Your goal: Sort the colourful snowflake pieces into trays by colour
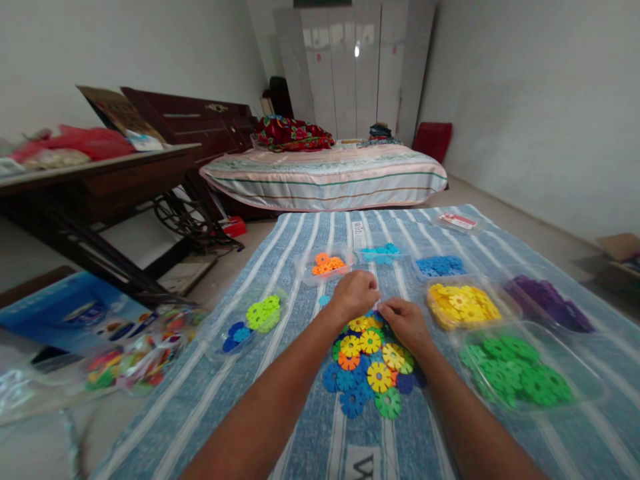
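Note:
A heap of mixed-colour snowflake discs (370, 367) lies on the blue striped cloth (310, 440) in front of me. My left hand (355, 293) rests at the heap's far edge, fingers curled down onto the discs; what they pinch is hidden. My right hand (407, 323) sits beside it on the heap's right, fingers also closed over discs. Clear trays ring the heap: orange discs (327, 265), light blue discs (380, 253), dark blue discs (440, 265), yellow discs (463, 303), purple discs (547, 303), green discs (517, 373), and lime with blue discs (257, 317).
A bag of mixed discs (135, 357) and a blue box (75, 317) lie on the floor at left. A dark table with iron legs (100, 193) stands left. A striped mattress (325, 173) lies behind the cloth. A cardboard box (620, 250) sits at right.

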`<state>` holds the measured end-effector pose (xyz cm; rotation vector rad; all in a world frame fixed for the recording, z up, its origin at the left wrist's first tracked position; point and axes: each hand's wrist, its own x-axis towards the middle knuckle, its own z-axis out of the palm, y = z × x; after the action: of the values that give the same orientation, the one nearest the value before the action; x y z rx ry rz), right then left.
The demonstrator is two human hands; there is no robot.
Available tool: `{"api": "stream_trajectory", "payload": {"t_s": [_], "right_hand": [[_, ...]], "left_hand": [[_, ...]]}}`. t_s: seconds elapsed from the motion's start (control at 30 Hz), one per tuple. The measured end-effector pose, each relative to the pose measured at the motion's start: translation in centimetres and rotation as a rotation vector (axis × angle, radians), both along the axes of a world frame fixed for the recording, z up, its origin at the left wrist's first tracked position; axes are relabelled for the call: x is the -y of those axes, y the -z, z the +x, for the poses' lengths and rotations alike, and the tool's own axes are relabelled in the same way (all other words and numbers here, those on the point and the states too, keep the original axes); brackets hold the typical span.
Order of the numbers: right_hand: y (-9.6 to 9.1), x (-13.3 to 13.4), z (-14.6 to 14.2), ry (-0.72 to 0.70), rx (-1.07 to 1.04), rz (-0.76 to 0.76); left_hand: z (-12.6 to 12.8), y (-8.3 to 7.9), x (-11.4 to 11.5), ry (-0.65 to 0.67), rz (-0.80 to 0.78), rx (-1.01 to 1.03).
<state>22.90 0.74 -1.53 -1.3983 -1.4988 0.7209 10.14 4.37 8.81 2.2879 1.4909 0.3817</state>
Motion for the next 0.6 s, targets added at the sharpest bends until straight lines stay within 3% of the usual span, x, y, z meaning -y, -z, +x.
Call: {"api": "stream_trajectory", "payload": {"t_s": [0.1, 0.23, 0.4, 0.6], "right_hand": [[-0.2, 0.0, -0.1, 0.004, 0.022, -0.009], [-0.4, 0.1, 0.0, 0.006, 0.036, 0.007], [-0.6, 0.3, 0.0, 0.007, 0.06, 0.015], [-0.5, 0.3, -0.1, 0.013, 0.046, 0.017]], "left_hand": [[-2.9, 1.5, 0.6, -0.035, -0.063, -0.239], [-3.9, 2.7, 1.5, 0.0, -0.152, -0.345], [-3.8, 3.5, 1.4, -0.055, -0.154, -0.253], [-5.3, 4.7, 0.9, -0.097, -0.255, 0.068]]}}
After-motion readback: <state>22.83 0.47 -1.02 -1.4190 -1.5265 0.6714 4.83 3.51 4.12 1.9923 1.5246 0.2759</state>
